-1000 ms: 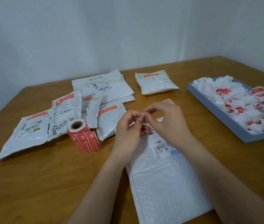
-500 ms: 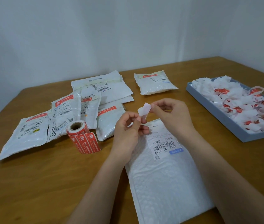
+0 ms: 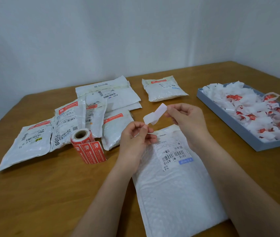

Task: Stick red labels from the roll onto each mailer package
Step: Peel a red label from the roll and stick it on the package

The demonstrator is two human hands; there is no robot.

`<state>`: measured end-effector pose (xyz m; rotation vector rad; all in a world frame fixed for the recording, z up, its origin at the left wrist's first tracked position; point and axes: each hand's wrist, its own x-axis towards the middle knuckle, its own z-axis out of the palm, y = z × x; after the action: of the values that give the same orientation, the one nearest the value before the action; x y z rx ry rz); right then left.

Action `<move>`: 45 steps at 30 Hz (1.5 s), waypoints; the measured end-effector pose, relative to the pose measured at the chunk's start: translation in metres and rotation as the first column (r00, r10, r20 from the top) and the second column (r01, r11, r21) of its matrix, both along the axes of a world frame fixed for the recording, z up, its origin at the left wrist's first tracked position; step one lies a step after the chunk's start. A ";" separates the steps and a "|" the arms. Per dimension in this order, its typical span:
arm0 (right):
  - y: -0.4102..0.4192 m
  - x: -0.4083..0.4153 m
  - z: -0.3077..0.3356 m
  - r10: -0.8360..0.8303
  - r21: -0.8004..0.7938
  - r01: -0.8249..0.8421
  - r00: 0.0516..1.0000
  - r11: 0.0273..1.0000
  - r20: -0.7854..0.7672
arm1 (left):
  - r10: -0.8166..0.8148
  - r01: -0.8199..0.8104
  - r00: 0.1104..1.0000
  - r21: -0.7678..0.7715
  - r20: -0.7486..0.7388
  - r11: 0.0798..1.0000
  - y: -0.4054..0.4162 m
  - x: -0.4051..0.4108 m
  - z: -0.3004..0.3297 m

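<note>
The label (image 3: 155, 115) hangs in the air above the mailer (image 3: 175, 185), white side towards me. The right hand (image 3: 185, 117) pinches its upper end and the left hand (image 3: 135, 135) pinches the lower, likely peeling it from its backing right over the spot it will go. Which layer is label and which backing I cannot tell; no red shows. The roll (image 3: 86, 144) stands on the surface (image 3: 41, 194) just left, with done packages (image 3: 77, 120) behind and a tray (image 3: 238, 124) of scraps to the right. The mailer's near edge is cut off.

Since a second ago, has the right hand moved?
Yes. The right hand has pulled right and slightly up, away from the left hand, drawing out the white strip, judged against the bubble mailer beneath.
</note>
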<state>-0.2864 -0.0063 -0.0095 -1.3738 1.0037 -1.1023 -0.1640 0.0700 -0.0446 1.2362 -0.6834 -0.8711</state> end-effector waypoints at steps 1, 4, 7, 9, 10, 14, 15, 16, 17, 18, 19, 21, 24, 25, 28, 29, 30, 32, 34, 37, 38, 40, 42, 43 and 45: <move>0.000 0.000 0.001 -0.014 0.015 0.014 1.000 1.000 0.005 | 0.002 -0.002 1.000 0.004 -0.001 1.000 0.000 0.000 0.000; 0.000 -0.001 0.003 -0.034 0.063 0.032 0.999 0.998 0.021 | 0.005 -0.005 1.000 0.008 -0.004 1.000 0.000 0.000 0.000; 0.001 -0.002 0.005 -0.036 0.082 0.033 0.999 0.996 0.034 | 0.007 -0.006 1.000 0.011 -0.014 1.000 0.000 -0.001 0.001; 0.000 -0.003 0.006 -0.047 0.078 0.044 0.998 0.996 0.034 | 0.008 -0.008 1.000 0.019 -0.017 1.000 0.000 0.000 0.001; -0.001 -0.004 0.006 -0.051 0.075 0.048 0.998 0.996 0.034 | 0.009 -0.008 1.000 0.024 -0.016 1.000 0.000 0.000 0.001; -0.004 -0.007 0.005 -0.039 0.091 0.031 0.996 0.995 0.081 | 0.011 -0.010 1.000 0.029 -0.017 1.000 0.000 0.001 0.000; -0.005 -0.008 0.005 -0.025 0.104 0.015 0.995 0.994 0.100 | 0.011 -0.010 1.000 0.027 -0.019 1.000 0.000 0.000 0.000; -0.006 -0.009 0.005 -0.006 0.119 -0.009 0.993 0.993 0.121 | 0.009 -0.009 1.000 0.024 -0.023 1.000 0.001 0.000 0.001; -0.007 -0.010 0.006 0.018 0.135 -0.037 0.990 0.990 0.138 | 0.008 -0.008 1.000 0.021 -0.026 1.000 0.001 0.000 0.001; -0.008 -0.011 0.006 0.043 0.153 -0.065 0.988 0.986 0.148 | 0.009 -0.008 1.000 0.022 -0.027 1.000 0.001 0.000 0.001; -0.009 -0.012 0.006 0.066 0.170 -0.091 0.987 0.981 0.147 | 0.009 -0.008 1.000 0.025 -0.028 1.000 0.001 0.000 0.001; -0.010 -0.015 0.007 0.100 0.199 -0.125 0.986 0.972 0.130 | 0.009 -0.008 1.000 0.033 -0.030 0.999 0.001 0.000 0.001; -0.011 -0.018 0.008 0.095 0.225 -0.128 0.984 0.966 0.151 | 0.010 -0.009 1.000 0.040 -0.023 0.999 0.001 0.000 0.001; -0.012 -0.019 0.009 0.074 0.238 -0.113 0.984 0.965 0.164 | 0.011 -0.010 1.000 0.042 -0.022 0.999 0.002 0.000 0.001; -0.016 -0.022 0.011 0.000 0.293 -0.054 0.983 0.954 0.182 | 0.011 -0.010 1.000 0.062 -0.009 0.998 0.002 0.000 0.001; -0.017 -0.024 0.012 -0.012 0.313 -0.050 0.981 0.949 0.193 | 0.011 -0.010 1.000 0.071 -0.001 0.997 0.002 0.000 0.001; -0.019 -0.025 0.012 -0.021 0.331 -0.051 0.978 0.942 0.209 | 0.010 -0.011 1.000 0.080 0.009 0.997 0.002 0.000 0.001; -0.022 -0.028 0.012 -0.048 0.363 -0.046 0.968 0.930 0.246 | 0.011 -0.013 1.000 0.090 0.018 0.996 0.002 0.000 0.001; -0.024 -0.029 0.012 -0.097 0.383 -0.021 0.953 0.923 0.286 | 0.013 -0.014 1.000 0.082 0.008 0.997 0.002 0.000 0.002; -0.027 -0.031 0.012 -0.173 0.398 0.025 0.924 0.917 0.342 | 0.007 -0.006 1.000 0.030 -0.029 1.000 0.003 -0.001 0.006; -0.028 -0.031 0.011 -0.192 0.400 0.039 0.916 0.916 0.351 | 0.011 -0.011 1.000 0.011 -0.027 1.000 0.002 -0.001 0.008; -0.029 -0.032 0.010 -0.228 0.398 0.068 0.901 0.915 0.370 | 0.057 -0.057 0.996 -0.002 0.063 0.998 0.000 0.000 0.012; -0.032 -0.033 0.009 -0.288 0.402 0.108 0.861 0.909 0.419 | 0.116 -0.115 0.981 -0.014 0.155 0.993 -0.004 0.002 0.017; -0.032 -0.034 0.008 -0.329 0.411 0.138 0.834 0.901 0.443 | 0.142 -0.141 0.973 -0.022 0.183 0.990 -0.006 0.005 0.020; -0.037 -0.041 0.009 -0.392 0.426 0.187 0.793 0.885 0.466 | 0.176 -0.181 0.929 -0.016 0.325 0.983 -0.016 0.004 0.023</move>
<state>-0.3269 -0.0432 -0.0001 -0.5539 0.9461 -1.3593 -0.1603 0.0540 -0.0215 1.4481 -0.8128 -0.5253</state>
